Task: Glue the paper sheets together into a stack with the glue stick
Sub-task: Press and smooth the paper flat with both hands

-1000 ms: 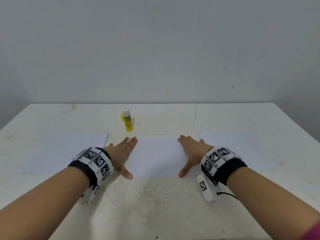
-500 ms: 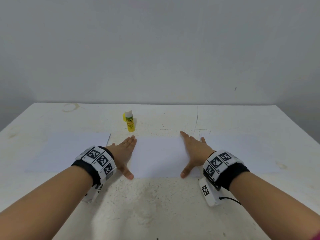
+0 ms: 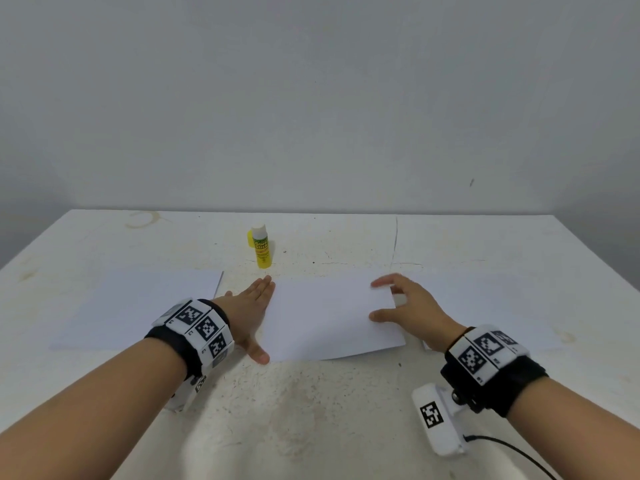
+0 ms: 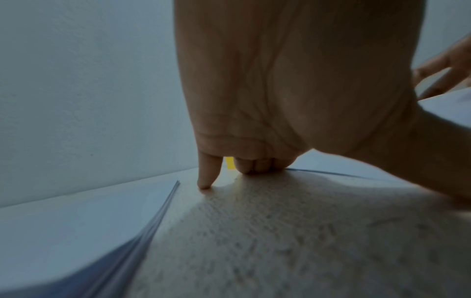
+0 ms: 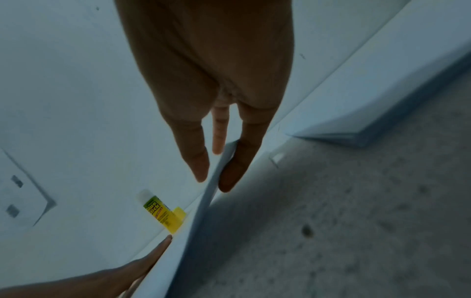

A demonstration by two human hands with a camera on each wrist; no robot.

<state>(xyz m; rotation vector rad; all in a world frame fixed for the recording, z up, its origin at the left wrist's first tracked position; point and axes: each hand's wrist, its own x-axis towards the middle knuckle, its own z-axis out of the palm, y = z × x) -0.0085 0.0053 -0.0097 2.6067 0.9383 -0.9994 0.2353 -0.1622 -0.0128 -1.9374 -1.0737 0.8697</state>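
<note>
Fingers (image 5: 229, 161) of the right hand (image 3: 412, 310) pinch the right edge of the middle sheet (image 3: 329, 317), thumb on one face and fingers on the other, so that edge stands lifted off the desk (image 3: 311, 410). The left hand (image 3: 249, 313) lies flat and relaxed, grasping nothing, its fingers along the sheet's left edge with the tips down on the desk.

An uncapped glue stick (image 3: 261, 249) stands upright just beyond the sheet, its yellow cap (image 3: 250, 239) right behind it, and no hand is near it. Another pile of paper (image 3: 138, 306) lies to the left and a further one (image 3: 502, 306) to the right, partly behind the right hand.

The likely trouble is in the lift — a single sheet held by one edge bends easily, and a quick pull could crease it or slide it out from the left hand's loose hold. A wide swing of the sheet could also knock over the glue stick.
</note>
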